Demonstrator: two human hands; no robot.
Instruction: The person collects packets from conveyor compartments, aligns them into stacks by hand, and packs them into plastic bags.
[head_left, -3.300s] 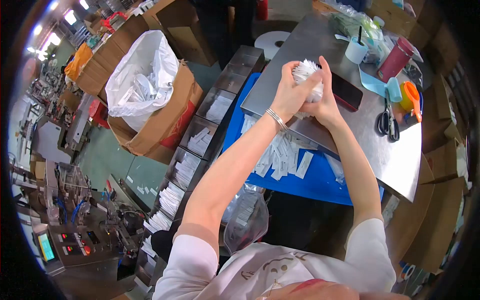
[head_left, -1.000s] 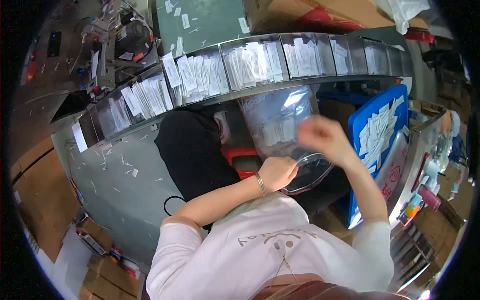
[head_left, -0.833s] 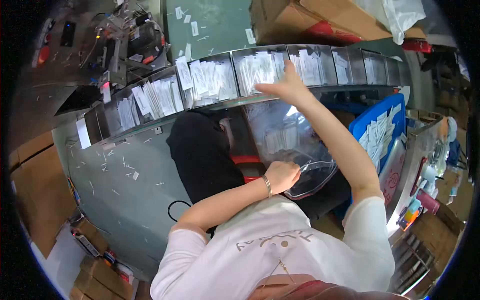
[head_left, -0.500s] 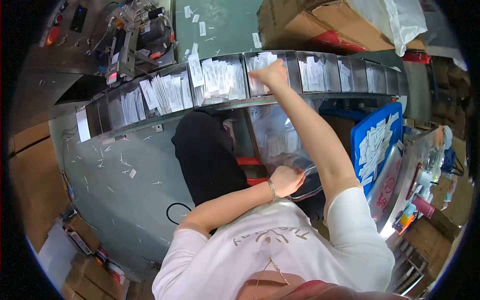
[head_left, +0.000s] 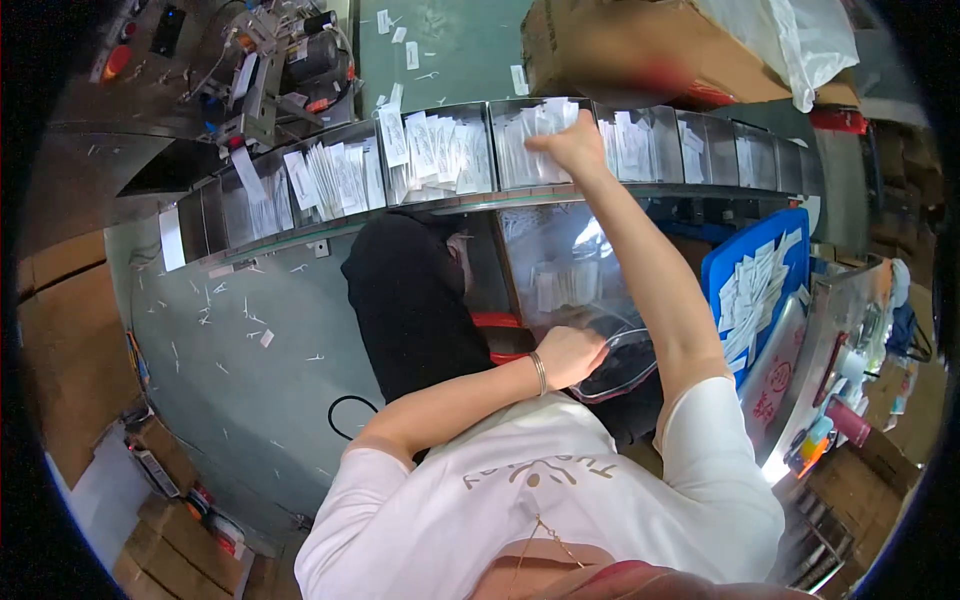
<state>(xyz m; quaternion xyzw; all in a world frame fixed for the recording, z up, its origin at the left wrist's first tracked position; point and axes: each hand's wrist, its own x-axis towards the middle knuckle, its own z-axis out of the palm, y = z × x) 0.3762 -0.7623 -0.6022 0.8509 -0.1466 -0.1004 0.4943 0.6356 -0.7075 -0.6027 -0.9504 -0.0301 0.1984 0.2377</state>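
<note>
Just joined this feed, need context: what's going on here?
The person's right hand is among white packets in a compartment of a metal trough; whether it grips any is unclear. The left hand holds the rim of a clear bag containing similar packets. More lie on a blue tray.

This is looking like a factory packing area. A cabled machine [head_left: 262,82] with exposed metal brackets is standing at the upper left, near a round red knob [head_left: 117,60]. A long metal trough [head_left: 720,165] is running across the view, its compartments holding bunches of slim white packets [head_left: 440,150]. Behind it a large cardboard carton [head_left: 740,60] is carrying a white plastic liner [head_left: 800,50]. White scraps [head_left: 267,338] are littering the grey-green floor [head_left: 240,400], and more cardboard boxes [head_left: 65,330] are standing at the left.
</note>
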